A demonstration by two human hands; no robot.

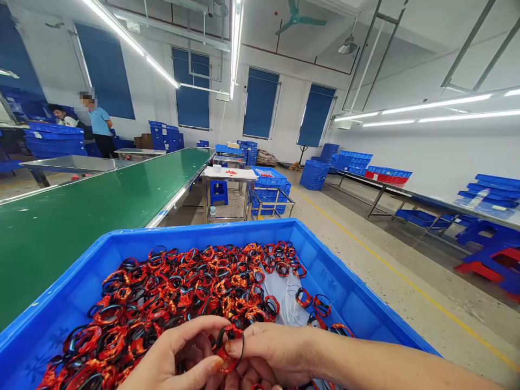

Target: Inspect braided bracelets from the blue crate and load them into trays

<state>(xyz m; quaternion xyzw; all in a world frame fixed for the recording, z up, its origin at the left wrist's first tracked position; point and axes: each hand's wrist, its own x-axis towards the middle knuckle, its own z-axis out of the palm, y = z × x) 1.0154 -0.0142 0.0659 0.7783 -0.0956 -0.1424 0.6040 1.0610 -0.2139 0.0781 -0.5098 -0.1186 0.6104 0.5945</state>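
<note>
Bare forearm of the right arm (385,363) runs in from the lower right corner to the right hand (276,352), whose fingers pinch a stiff ring of black cord and red-orange wrapping (229,346) from one side. The left hand (174,352) closes on the same ring from the other side, so both grips are shut on it, just above the heap. That heap of rings (174,287), glossy, curled and tangled, fills most of a blue plastic crate (162,238) with a thick, squared rim. A crumpled white plastic sheet (280,298) shows toward the crate's right side, with a few loose rings (320,306) lying on it. Beyond, at left, stretches a smooth green conveyor belt (81,222). Mid-frame stand a white table (227,173) and a blue stool (219,192), with stacks of blue crates (317,173) farther right. At upper left, a co-worker in a blue shirt (101,122) stands near the belt's far end. A yellow line (406,281) crosses the speckled floor at right.
</note>
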